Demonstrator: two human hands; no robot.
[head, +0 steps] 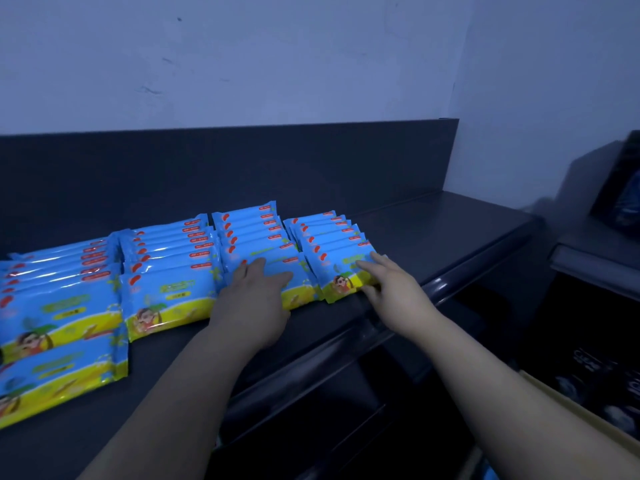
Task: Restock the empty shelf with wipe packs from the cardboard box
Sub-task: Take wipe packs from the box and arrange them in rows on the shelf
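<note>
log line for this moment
phase: arranging rows on shelf | left hand: flat on front pack | right hand: touching end pack

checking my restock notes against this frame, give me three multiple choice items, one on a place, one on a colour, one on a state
1. Where does the right hand touch?
A. the front pack of the rightmost row
B. the leftmost row
C. the back wall

2. The wipe packs are mostly:
A. black and white
B. blue and yellow
C. pink

3. The left hand is:
A. lifting a pack into the air
B. out of view
C. lying on a pack on the shelf

Answers:
1 A: its fingers lie on top of that pack.
2 B: each pack is blue with a yellow band along the bottom.
3 C: its fingers stretch flat over the front pack of the third row, which rests on the shelf.
</note>
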